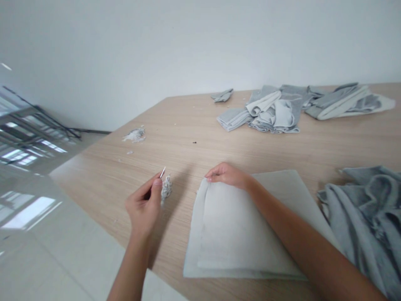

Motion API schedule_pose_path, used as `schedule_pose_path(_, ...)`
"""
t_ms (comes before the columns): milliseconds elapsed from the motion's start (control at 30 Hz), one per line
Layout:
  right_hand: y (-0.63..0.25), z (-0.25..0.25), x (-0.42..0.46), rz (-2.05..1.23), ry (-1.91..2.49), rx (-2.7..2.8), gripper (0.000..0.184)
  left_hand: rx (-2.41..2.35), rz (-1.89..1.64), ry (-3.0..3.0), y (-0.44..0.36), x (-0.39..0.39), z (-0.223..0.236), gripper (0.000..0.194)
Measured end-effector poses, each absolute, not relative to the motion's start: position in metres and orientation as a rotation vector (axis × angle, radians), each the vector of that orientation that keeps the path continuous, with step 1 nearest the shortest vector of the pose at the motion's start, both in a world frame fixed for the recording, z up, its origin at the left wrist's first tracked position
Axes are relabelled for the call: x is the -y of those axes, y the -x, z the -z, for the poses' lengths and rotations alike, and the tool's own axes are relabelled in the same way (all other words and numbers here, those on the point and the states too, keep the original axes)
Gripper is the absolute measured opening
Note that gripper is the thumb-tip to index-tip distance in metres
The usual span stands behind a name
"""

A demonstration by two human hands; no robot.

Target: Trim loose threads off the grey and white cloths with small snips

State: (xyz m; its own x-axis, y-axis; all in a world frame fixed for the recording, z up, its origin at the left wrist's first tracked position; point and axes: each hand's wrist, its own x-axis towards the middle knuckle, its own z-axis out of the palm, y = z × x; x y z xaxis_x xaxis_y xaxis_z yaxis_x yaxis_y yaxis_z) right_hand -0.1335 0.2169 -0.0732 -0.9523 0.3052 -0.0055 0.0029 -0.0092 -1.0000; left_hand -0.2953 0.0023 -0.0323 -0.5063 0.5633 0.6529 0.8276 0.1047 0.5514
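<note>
A slim, pointed silver metal tool [162,172] sticks up from the closed fingers of my left hand [144,202]; the rest of it is hidden in the grip, so its kind is unclear. Just right of that hand is a small heap of whitish thread scraps [166,187] on the table. My right hand [228,174] pinches the far left corner of a folded light grey cloth [241,234]. This cloth lies flat in front of me, its layers showing along the left and near edges. My right forearm crosses over it.
Crumpled grey cloths [366,221] lie at the right. Folded and bunched cloths [275,110] sit along the back, with a small cloth piece [222,95] beside them. More scraps [134,134] and a tiny black object [194,142] are on the wooden table [169,146].
</note>
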Motion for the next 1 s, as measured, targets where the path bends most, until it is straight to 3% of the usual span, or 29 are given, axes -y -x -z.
schedule_pose_path(167,0.132,0.071,-0.216,-2.048,0.31,2.069,0.022,2.203,0.405,1.653,0.321,0.024,0.01,0.033)
schedule_pose_path(233,0.132,0.072,-0.216,-2.039,0.309,2.066,0.023,2.232,0.225,1.668,0.324,0.029,0.006,0.034)
schedule_pose_path(467,0.13,0.07,-0.215,-2.023,0.338,2.099,0.031,1.997,0.767,1.963,0.273,0.008,0.007,0.036)
schedule_pose_path(567,0.128,0.065,-0.214,-2.108,0.318,2.081,0.035,1.889,0.73,2.027,0.252,-0.012,0.015,0.035)
schedule_pose_path(733,0.127,0.061,-0.213,-2.235,0.2,1.989,0.025,1.846,0.449,1.961,0.246,-0.03,0.03,0.037)
schedule_pose_path(1000,0.131,0.068,-0.217,-2.249,0.24,1.919,0.021,1.868,0.598,1.91,0.258,-0.027,0.046,0.04)
